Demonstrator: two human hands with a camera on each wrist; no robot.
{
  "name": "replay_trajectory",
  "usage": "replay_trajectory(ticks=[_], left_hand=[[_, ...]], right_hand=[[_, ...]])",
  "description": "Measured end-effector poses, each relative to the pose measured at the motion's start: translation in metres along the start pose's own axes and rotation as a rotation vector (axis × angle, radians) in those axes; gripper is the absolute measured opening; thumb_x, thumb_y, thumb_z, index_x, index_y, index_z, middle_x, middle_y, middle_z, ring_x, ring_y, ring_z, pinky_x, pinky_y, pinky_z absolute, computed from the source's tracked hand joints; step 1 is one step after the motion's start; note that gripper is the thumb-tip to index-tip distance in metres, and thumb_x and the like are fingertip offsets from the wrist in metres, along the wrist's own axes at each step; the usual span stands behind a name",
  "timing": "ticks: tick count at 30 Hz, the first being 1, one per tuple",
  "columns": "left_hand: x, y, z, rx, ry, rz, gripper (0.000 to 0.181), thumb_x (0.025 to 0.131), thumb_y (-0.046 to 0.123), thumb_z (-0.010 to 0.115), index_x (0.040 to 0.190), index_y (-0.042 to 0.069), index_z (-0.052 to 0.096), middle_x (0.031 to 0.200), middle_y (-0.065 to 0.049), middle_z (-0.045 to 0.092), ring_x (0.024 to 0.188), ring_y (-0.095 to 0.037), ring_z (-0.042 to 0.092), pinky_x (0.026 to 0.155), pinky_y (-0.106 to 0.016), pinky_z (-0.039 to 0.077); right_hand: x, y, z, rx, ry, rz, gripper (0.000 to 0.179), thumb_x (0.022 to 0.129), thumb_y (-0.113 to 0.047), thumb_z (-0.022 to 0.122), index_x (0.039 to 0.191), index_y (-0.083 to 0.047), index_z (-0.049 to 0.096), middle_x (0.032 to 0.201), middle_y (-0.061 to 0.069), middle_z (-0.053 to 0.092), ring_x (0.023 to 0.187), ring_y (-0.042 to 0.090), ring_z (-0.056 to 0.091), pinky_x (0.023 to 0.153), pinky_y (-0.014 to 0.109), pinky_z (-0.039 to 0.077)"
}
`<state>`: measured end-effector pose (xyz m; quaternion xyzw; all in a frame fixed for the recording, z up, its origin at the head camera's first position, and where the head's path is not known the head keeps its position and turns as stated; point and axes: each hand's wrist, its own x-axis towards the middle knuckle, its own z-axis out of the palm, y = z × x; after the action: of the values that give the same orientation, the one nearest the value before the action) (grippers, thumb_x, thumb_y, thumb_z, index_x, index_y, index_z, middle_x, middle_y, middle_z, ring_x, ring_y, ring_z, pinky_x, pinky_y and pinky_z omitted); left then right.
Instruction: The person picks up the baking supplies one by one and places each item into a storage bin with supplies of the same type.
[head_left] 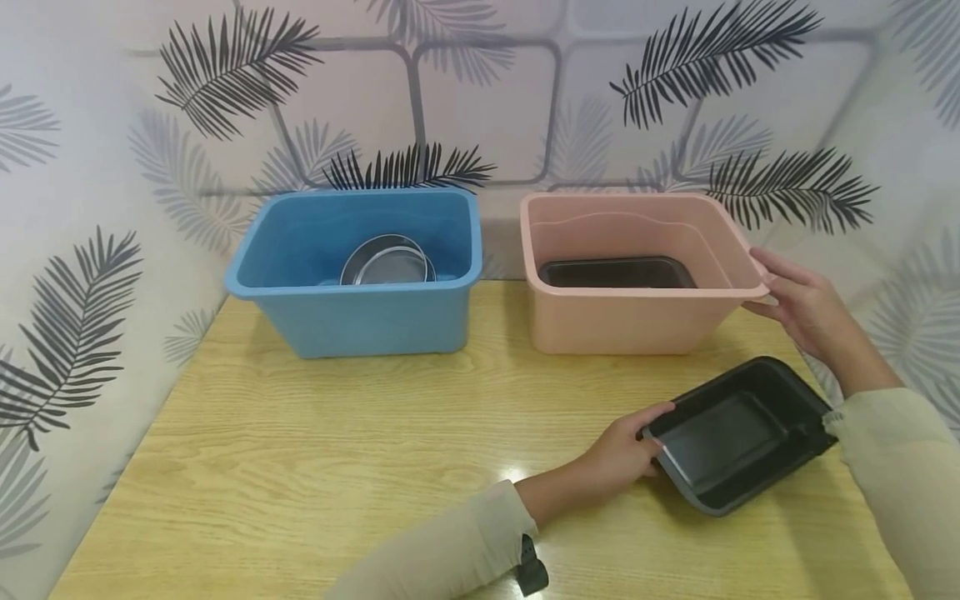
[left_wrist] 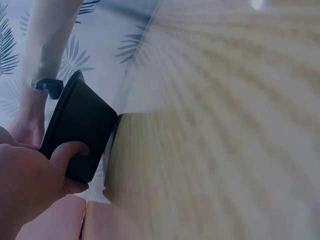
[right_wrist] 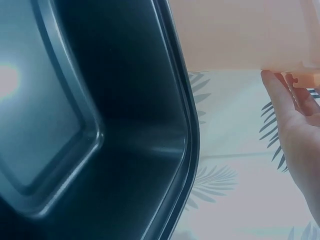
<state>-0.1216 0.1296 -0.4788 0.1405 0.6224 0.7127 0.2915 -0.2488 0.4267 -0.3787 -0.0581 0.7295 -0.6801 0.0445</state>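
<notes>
My left hand [head_left: 622, 454] grips one end of a black rectangular baking pan [head_left: 731, 442], its thumb on the pan's outer wall in the left wrist view. The pan is tilted, and its hollow faces up toward the head camera. At the right end of a pink plastic tub [head_left: 615, 321], my right hand [head_left: 810, 308] holds the rim, fingers above and below it. Another dark pan [head_left: 618, 272] lies inside this tub, its lower part hidden by the front wall. The black pan's far corner overlaps the right sleeve [head_left: 885, 442] in the head view.
A blue plastic tub [head_left: 375, 321] stands left of the pink one, with round metal pans [head_left: 393, 265] inside. Both tubs sit at the back of the wood-grain table [head_left: 322, 467], against a leaf-patterned wall [head_left: 487, 108].
</notes>
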Motion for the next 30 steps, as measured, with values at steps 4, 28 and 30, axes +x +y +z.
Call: replay_trajectory(ticks=[4,28,30], left_hand=[[0.002,0.001,-0.01,-0.121,-0.027,-0.007,0.058,0.098,-0.008,0.044,0.147,0.021,0.053,0.128,-0.018,0.06,0.113,-0.033,0.066,0.087,-0.04,0.061],[-0.006,0.016,-0.084,-0.103,-0.099,-0.033,0.059,0.097,-0.01,0.041,0.147,0.018,0.053,0.117,-0.017,0.063,0.097,-0.023,0.068,0.083,-0.035,0.062],[-0.008,0.02,-0.089,-0.083,-0.102,-0.039,0.061,0.096,-0.011,0.041,0.147,0.019,0.054,0.105,-0.012,0.062,0.088,-0.019,0.066,0.077,-0.031,0.061]], right_hand=[[0.0,0.0,0.0,0.009,0.0,-0.007,0.061,0.106,-0.021,0.051,0.161,-0.012,0.024,0.169,0.002,0.02,0.128,0.002,0.051,0.084,0.016,0.058],[-0.003,0.001,0.0,0.106,-0.009,-0.053,0.058,0.106,-0.012,0.049,0.159,-0.006,0.027,0.166,0.002,0.029,0.118,0.0,0.059,0.085,0.019,0.059],[-0.003,0.001,0.0,0.098,-0.009,-0.052,0.058,0.106,-0.012,0.049,0.159,-0.006,0.027,0.165,0.002,0.03,0.118,0.0,0.059,0.085,0.019,0.059]])
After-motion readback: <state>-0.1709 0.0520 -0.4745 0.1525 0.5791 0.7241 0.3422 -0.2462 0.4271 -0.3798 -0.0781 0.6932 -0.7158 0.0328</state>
